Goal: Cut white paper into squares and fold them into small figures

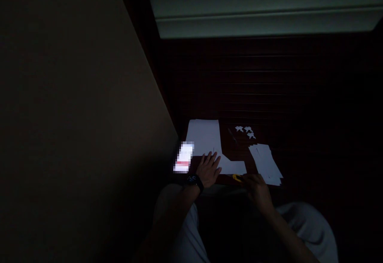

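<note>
My left hand (208, 170) lies flat with its fingers spread, pressing on the left end of a white paper piece (231, 167). A dark watch (195, 181) is on that wrist. My right hand (256, 189) is closed around a yellow utility knife (238, 177). The knife points left, its tip close to the near edge of the paper; whether the blade touches it I cannot tell. Beyond my left hand lie larger white sheets (204, 135). To the right of the knife is a loose stack of white paper (265, 163).
A lit phone (183, 157), its screen blurred, lies left of the sheets. Several small cut paper shapes (247, 129) and a thin pen-like object (232, 135) lie at the back of the dark table (236, 150). A wall (89, 75) rises close on the left. The room is dim.
</note>
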`<state>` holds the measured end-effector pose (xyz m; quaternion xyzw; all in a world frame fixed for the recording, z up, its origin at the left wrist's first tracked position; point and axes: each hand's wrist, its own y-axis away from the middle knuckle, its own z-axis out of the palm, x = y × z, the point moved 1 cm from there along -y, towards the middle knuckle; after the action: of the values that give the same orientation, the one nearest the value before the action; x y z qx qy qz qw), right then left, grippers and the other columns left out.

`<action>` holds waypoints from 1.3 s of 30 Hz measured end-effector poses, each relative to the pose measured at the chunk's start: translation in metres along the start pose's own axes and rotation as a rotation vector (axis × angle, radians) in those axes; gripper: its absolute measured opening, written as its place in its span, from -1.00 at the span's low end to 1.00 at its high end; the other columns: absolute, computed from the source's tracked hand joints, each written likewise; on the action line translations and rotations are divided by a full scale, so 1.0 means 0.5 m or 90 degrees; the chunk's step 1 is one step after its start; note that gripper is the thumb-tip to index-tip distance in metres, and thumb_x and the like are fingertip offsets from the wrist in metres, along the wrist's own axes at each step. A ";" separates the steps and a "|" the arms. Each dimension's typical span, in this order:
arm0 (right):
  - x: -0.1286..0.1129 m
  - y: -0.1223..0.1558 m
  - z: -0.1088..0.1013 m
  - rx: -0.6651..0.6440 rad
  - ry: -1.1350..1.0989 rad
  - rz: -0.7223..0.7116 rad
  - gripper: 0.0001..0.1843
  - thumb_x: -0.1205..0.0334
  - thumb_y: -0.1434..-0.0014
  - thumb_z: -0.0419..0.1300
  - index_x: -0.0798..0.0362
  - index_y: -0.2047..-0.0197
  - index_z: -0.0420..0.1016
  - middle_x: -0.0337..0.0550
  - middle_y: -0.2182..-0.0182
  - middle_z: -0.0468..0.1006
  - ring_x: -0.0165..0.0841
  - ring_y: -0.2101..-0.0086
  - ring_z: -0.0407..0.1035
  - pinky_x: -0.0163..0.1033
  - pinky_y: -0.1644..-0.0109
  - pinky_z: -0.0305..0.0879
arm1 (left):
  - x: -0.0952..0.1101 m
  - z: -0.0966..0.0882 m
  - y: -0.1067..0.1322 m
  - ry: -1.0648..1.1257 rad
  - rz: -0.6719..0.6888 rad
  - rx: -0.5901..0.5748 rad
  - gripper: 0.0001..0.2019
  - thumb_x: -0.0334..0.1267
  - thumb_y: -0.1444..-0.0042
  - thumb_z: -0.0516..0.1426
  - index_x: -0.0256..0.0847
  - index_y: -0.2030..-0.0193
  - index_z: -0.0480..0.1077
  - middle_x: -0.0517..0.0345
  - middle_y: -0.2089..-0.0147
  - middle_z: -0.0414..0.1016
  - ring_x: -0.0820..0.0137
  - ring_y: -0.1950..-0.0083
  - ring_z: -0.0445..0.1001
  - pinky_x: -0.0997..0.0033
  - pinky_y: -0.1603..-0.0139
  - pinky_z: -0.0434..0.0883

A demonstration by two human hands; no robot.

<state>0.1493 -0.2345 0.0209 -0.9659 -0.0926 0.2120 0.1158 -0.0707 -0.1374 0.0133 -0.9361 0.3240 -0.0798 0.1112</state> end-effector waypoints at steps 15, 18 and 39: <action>-0.017 0.002 -0.002 -0.015 0.015 -0.012 -0.48 0.56 0.06 0.05 0.04 0.02 0.42 -0.05 0.19 0.42 -0.18 0.19 0.21 -0.11 0.12 0.17 | -0.001 0.004 0.000 0.010 0.001 -0.010 -0.49 -0.06 -0.24 -0.21 -0.16 -0.29 -0.05 0.09 -0.35 -0.11 0.18 -0.36 -0.26 -0.03 -0.29 -0.22; -0.017 0.005 -0.001 -0.021 0.016 -0.020 -0.43 0.59 0.11 0.04 0.04 0.02 0.42 -0.05 0.19 0.42 -0.17 0.19 0.20 -0.12 0.13 0.17 | 0.000 0.003 -0.001 0.006 -0.001 -0.014 -0.49 -0.06 -0.23 -0.21 -0.17 -0.29 -0.05 0.08 -0.35 -0.11 0.17 -0.36 -0.26 -0.04 -0.29 -0.22; -0.011 0.001 0.008 0.004 0.013 -0.030 -0.61 0.46 -0.07 0.06 0.00 0.04 0.44 -0.05 0.20 0.44 -0.20 0.21 0.25 -0.12 0.16 0.21 | -0.027 0.003 -0.010 0.046 0.017 -0.048 -0.54 -0.13 -0.27 -0.26 -0.06 -0.29 -0.06 0.21 -0.33 -0.03 0.25 -0.35 -0.20 0.03 -0.28 -0.10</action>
<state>0.1427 -0.2355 0.0193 -0.9653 -0.1131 0.1998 0.1248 -0.0781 -0.1248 0.0123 -0.9318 0.3429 -0.0997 0.0653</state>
